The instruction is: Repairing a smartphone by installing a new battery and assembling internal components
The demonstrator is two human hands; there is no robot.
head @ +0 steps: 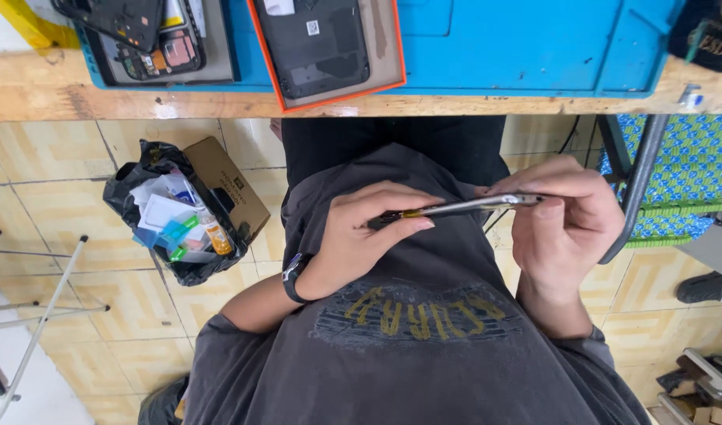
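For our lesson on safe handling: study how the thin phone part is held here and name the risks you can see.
1. The thin phone part is pinched edge-on between the left hand and right hand, held over the lap rather than the wooden bench; a slip could drop it onto the tiled floor.
2. Pressure from both ends might bend or crack it.
3. The open black rubbish bag lies close; small pieces could fall in.

floor: beige patterned tiles point(62, 205) | furniture: wooden bench point(219, 102), blue mat point(518, 47) | black rubbish bag point(140, 169)
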